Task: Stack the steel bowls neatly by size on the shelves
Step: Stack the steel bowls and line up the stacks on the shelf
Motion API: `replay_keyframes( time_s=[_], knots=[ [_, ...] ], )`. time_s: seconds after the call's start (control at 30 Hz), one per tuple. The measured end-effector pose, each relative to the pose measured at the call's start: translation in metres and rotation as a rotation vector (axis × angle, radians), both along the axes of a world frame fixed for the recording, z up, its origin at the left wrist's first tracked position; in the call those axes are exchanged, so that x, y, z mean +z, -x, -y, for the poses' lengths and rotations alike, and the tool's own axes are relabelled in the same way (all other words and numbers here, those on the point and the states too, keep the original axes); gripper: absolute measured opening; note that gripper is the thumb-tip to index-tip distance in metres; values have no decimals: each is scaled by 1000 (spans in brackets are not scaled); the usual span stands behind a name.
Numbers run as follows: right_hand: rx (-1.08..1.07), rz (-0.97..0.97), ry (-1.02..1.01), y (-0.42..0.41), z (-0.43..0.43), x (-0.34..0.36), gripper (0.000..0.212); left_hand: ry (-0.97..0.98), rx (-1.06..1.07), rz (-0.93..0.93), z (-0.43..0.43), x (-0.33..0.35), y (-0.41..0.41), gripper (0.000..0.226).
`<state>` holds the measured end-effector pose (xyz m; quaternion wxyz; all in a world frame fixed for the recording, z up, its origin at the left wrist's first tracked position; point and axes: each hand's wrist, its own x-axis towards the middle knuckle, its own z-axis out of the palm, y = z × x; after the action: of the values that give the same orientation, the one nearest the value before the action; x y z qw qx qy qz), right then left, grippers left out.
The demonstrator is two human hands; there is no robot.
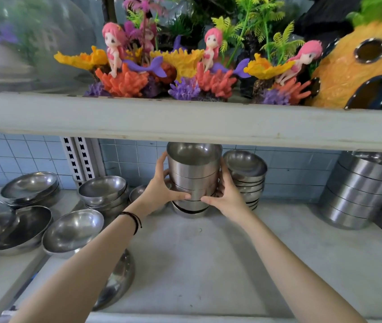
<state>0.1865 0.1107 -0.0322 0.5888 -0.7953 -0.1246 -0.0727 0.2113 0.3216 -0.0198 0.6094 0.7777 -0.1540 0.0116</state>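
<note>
Steel bowls (193, 177), straight-sided and nested tall, gripped by both hands.

1. The lower shelf (220, 264) lies bare across front and middle; wide room to reach in.
2. The edge of the upper shelf (185, 122) hides the top of the middle stack (193, 178); headroom there cannot be told.
3. The right stack (247, 176) stands just beside it; the tall stack (357, 194) is well apart, with a bare gap between.
4. The loose bowls (73, 229) crowd the left.

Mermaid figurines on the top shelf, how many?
3 on the top shelf: left mermaid, centre mermaid, right mermaid beside the orange pineapple ornament. More may be hidden behind the plastic plants.
</note>
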Motion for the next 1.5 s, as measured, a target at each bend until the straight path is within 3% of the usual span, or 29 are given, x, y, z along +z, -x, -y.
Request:
replay_keyframes(
  time_s=[0.23, 0.53, 0.83, 1.0, 1.5],
  knots=[
    [-1, -21, 4, -4, 1, -13, 119, 26, -57, -34, -1, -12, -10, 138],
    [3, -31, 10, 1, 2, -21, 115, 12, -83, -44, 3, -18, -10, 121],
    [-13, -3, -206, 6, -11, -33, 100, 94, -89, -47, 2, -28, -7, 121],
    [14, -9, -228, 8, -11, -30, 101, 108, -106, -35, 3, -27, -7, 120],
    [91, -129, -258, 49, 4, -9, 87, 202, -104, -223, 13, -12, 41, 115]
  ],
)
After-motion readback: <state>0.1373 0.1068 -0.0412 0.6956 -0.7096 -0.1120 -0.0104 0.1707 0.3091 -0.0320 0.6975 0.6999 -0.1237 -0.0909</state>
